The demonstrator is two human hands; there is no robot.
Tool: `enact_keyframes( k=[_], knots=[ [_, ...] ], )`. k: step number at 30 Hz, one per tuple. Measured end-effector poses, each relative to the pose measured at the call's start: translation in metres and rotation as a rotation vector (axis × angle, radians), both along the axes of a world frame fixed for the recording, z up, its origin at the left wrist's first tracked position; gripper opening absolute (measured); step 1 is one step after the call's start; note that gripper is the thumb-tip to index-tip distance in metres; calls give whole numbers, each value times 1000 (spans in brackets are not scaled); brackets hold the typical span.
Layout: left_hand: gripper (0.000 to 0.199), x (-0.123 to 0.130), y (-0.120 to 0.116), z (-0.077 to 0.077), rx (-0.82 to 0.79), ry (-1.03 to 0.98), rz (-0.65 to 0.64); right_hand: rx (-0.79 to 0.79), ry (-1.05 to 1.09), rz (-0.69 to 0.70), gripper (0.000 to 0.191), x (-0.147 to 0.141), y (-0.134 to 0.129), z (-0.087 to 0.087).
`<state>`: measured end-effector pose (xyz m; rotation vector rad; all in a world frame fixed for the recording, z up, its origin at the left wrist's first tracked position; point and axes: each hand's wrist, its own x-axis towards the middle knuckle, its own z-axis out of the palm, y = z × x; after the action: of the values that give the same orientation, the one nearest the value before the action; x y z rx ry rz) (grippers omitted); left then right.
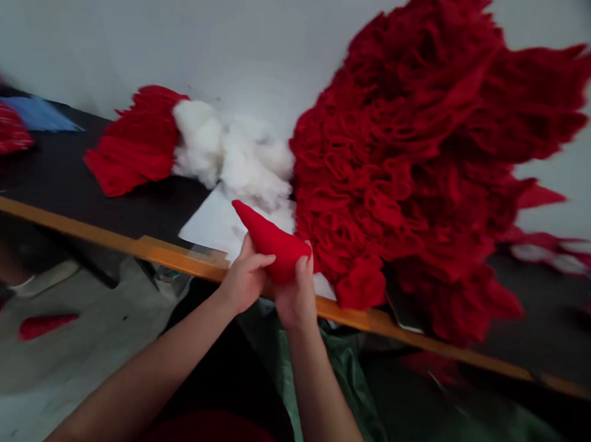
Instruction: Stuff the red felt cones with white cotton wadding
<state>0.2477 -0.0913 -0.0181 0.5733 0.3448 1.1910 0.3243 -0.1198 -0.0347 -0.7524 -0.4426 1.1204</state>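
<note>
A red cone-shaped cloth piece [274, 243] is held between both hands over the table's front edge, its narrow tip pointing up and left. My left hand [246, 278] grips it from the left side, thumb lying across the cloth. My right hand [297, 291] holds the wide end at the right, fingers wrapped round it. Just beyond lie white sheets [210, 222] and fluffy white stuffing [254, 158]. To the right rises a tall heap of red cloth pieces [405, 141].
A smaller red cloth stack [138, 138] lies left of the stuffing. Blue cloth [39, 113] is at far left on the black table [43, 172]. A red cone [46, 326] lies on the floor, near a person's foot [46, 278]. Green fabric [351, 371] hangs below.
</note>
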Motion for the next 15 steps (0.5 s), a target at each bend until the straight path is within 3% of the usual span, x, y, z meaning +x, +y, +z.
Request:
enact_keyframes(
  k=[4, 8, 12, 15],
  knots=[
    [63, 24, -36, 2, 211, 282, -400, -19, 129, -153, 46, 41, -39, 7],
    [53, 47, -63, 5, 515, 656, -649, -130, 265, -240, 29, 93, -123, -5],
    [42, 71, -87, 9, 648, 860, -851, -225, 260, -476, 21, 141, -227, -52],
    [33, 82, -95, 7, 471, 1019, -867, -390, -39, -704, 22, 167, -299, -102]
  ],
)
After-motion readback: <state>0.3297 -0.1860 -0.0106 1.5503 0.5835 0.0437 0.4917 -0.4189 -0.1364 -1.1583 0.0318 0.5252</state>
